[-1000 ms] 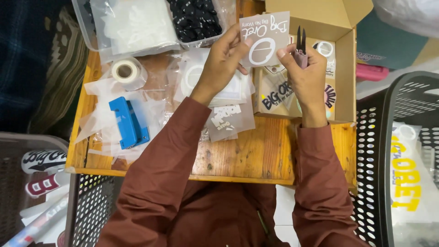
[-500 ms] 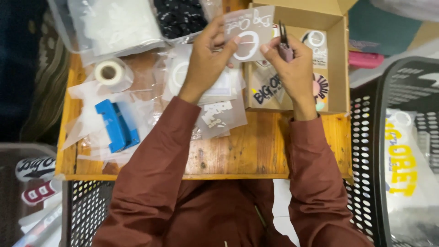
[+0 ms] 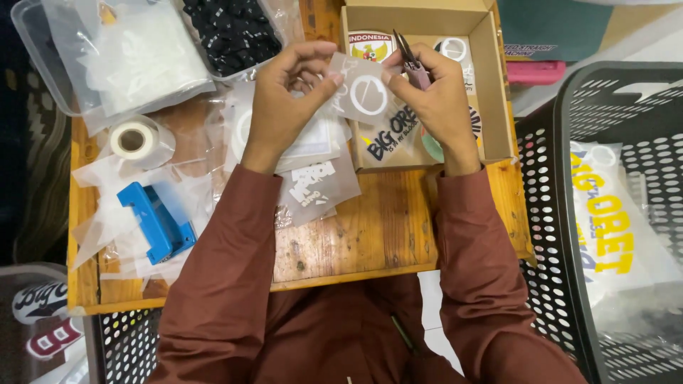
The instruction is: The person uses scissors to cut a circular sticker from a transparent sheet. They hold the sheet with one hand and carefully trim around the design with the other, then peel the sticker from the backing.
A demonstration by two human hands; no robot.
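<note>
Pinching at the left edge, the left hand [image 3: 284,99] is seen with thumb and fingertips closed on a small translucent sticker sheet [image 3: 359,91] bearing a white ring shape; the sheet is held up above the front edge of an open cardboard box [image 3: 498,85], between both hands; its right edge is gripped by the right hand [image 3: 434,92], whose fingers are also curled around a pair of dark tweezers [image 3: 409,57], tips pointing away from the person; whether the tweezer tips are closed cannot be told; more stickers are seen lying in the box; the box is set on a wooden table [image 3: 370,235]; clear plastic bags and loose sheets are scattered at the left, with a roll of white tape [image 3: 133,139] and a blue plastic tool [image 3: 155,222] among them; a black perforated basket [image 3: 612,92] is noted at the right, just beside the table, with a bagged item in it; both forearms are covered by reddish-brown sleeves [image 3: 228,270].
</note>
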